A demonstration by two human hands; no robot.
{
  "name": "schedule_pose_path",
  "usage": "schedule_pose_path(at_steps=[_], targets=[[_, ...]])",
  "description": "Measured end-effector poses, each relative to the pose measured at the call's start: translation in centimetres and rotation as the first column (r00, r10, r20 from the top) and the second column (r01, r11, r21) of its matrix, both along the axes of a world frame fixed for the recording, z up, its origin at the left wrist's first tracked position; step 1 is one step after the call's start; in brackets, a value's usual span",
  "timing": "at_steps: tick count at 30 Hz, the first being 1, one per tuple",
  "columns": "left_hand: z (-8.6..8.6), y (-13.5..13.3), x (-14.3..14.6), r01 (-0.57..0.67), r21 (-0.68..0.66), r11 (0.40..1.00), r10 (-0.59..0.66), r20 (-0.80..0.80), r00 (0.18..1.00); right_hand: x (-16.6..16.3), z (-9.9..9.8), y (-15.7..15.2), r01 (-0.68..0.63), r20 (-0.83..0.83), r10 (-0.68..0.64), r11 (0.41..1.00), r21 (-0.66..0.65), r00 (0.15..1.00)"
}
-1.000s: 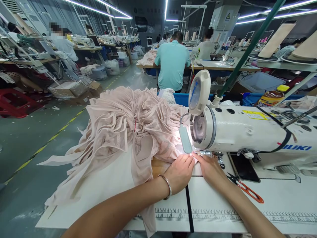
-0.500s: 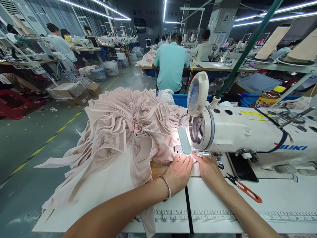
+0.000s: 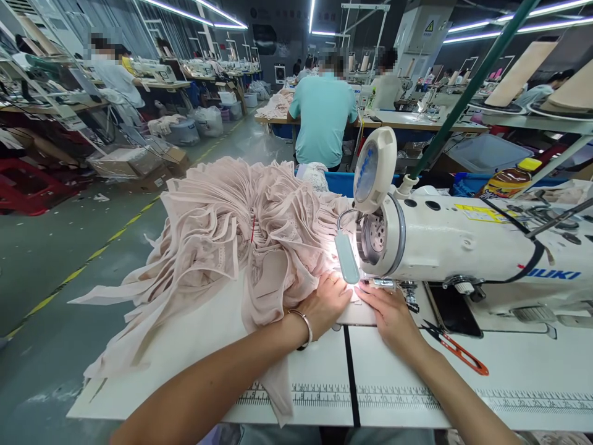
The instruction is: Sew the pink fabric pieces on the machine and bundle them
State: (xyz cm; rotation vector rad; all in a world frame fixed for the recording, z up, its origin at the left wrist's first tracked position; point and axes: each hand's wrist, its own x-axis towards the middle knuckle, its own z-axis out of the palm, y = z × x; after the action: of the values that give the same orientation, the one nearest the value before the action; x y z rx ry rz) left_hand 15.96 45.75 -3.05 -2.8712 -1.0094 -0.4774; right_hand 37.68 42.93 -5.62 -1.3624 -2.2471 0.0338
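Observation:
At the sewing machine [image 3: 430, 232], my left hand [image 3: 327, 304] lies palm down, its fingers on pale pink fabric [image 3: 356, 298] by the needle area. My right hand [image 3: 388, 312] rests just to the right, fingers stretched forward and flat at the fabric's edge. Neither hand is clenched. The needle is hidden behind a grey-green lamp [image 3: 347, 258] that lights the spot. A large gathered heap of pink garment pieces [image 3: 208, 228] spreads left of the machine, one strip hanging below my left forearm.
Orange-handled thread snips [image 3: 458, 352] and a dark phone-like slab [image 3: 451, 312] lie right of my right hand. A printed ruler [image 3: 319, 395] runs along the table front. A bottle [image 3: 507, 179] stands behind the machine. A person in a turquoise shirt [image 3: 324, 117] sits ahead.
My left hand has moved forward and slightly left, its fingers spreading a little on the fabric. My right hand stays nearly in place. The mechanism inside the machine's open end has turned.

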Motion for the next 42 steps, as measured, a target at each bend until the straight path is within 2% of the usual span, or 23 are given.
schedule_pose_path(at_steps=[3,7,12,15,20,22,24,26,29,33,39,42], targets=[[-0.7,0.2,0.4,-0.003,-0.064,0.998,0.004,0.007,1.000,0.0,0.2,-0.2,-0.014,0.020,0.013,0.999,0.047,1.000],[-1.9,0.5,0.5,-0.060,-0.121,0.991,0.070,0.083,0.994,-0.4,0.6,-0.6,0.019,0.037,-0.023,0.994,0.104,0.999],[-2.0,0.6,0.1,0.111,-0.118,0.987,-0.097,0.123,0.988,-1.1,1.6,-0.9,-0.047,0.125,0.005,0.942,0.331,0.992],[-1.4,0.5,-0.1,0.161,-0.066,0.985,-0.156,0.079,0.985,-1.4,1.9,-1.0,-0.095,0.198,0.018,0.918,0.386,0.980],[-0.5,0.2,0.2,0.190,0.073,0.979,-0.188,-0.033,0.982,-2.0,1.6,-1.1,-0.081,0.218,0.004,0.935,0.345,0.976],[-0.5,0.0,0.4,0.202,0.109,0.973,-0.197,-0.056,0.979,-2.4,1.4,-1.0,-0.038,0.182,-0.024,0.943,0.332,0.983],[-0.6,0.0,0.5,0.208,0.127,0.970,-0.200,-0.074,0.977,-2.5,1.5,-0.9,0.050,0.064,-0.071,0.960,0.276,0.995],[-0.6,0.0,0.6,0.203,0.143,0.969,-0.192,-0.086,0.978,-2.4,1.7,-0.9,0.133,-0.096,-0.119,0.978,0.162,0.988],[-0.6,0.2,0.5,0.199,0.148,0.969,-0.186,-0.098,0.978,-1.7,1.9,-0.9,0.119,-0.198,-0.108,0.992,0.045,0.974],[-0.5,0.5,0.2,0.235,0.094,0.967,-0.226,-0.096,0.969,-1.1,1.7,-0.9,0.036,-0.148,-0.020,0.993,0.110,0.989],[-0.4,0.5,0.2,0.215,0.059,0.975,-0.211,-0.069,0.975,-0.9,1.9,-1.2,0.009,-0.091,0.004,0.989,0.146,0.996],[-0.6,0.4,0.3,0.210,0.039,0.977,-0.208,-0.046,0.977,-0.7,2.0,-1.4,-0.067,-0.035,0.075,0.982,0.177,0.997]])
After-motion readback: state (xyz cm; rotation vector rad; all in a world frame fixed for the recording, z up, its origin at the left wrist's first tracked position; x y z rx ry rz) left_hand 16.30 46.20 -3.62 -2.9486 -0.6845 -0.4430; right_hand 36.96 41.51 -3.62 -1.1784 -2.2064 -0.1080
